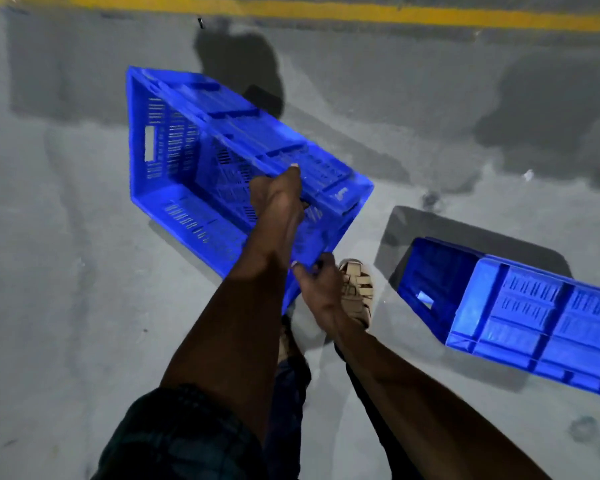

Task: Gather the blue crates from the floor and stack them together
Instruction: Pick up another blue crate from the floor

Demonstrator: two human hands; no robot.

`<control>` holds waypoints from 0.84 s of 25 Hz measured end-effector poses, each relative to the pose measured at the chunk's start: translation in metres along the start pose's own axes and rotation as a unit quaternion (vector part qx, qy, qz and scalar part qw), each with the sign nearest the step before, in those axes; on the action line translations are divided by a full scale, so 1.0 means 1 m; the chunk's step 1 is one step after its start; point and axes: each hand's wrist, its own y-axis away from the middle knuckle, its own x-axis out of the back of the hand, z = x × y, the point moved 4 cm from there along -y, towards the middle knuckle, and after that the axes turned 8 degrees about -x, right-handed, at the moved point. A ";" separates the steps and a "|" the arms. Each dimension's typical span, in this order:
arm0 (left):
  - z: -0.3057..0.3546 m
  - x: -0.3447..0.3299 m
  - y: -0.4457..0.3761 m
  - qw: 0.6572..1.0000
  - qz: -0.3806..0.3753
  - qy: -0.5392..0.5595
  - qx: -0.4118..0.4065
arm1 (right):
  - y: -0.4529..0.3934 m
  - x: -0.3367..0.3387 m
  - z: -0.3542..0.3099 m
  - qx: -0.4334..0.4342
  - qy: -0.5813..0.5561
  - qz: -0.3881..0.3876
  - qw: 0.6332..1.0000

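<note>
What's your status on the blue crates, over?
Left hand and right hand both gripping the tilted blue slatted plastic crate by its near rim. Second blue plastic crate on its side, right. Sandalled foot between them.

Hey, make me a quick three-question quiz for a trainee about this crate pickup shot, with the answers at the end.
1. True or false: both hands grip the tilted crate.
2. Which side of the view holds the second crate? A) left B) right C) top
3. Fill in: the stripe across the top of the floor is ____.

Key:
1. True. The left hand holds the crate's upper rim, and the right hand has its fingers at the near corner.
2. B. It lies on the floor at the right, beside the sandal.
3. Yellow; see the stripe.
</note>
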 end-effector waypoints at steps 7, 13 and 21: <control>0.040 -0.009 0.019 0.992 -0.001 0.125 0.011 | -0.025 0.040 -0.052 0.095 0.037 0.062 0.993; 0.075 0.003 0.046 0.972 0.018 0.226 0.067 | 0.022 0.081 -0.113 0.155 0.107 0.180 0.966; 0.116 0.081 0.129 0.956 -0.128 0.253 0.080 | 0.125 0.155 -0.205 0.233 0.228 0.187 0.927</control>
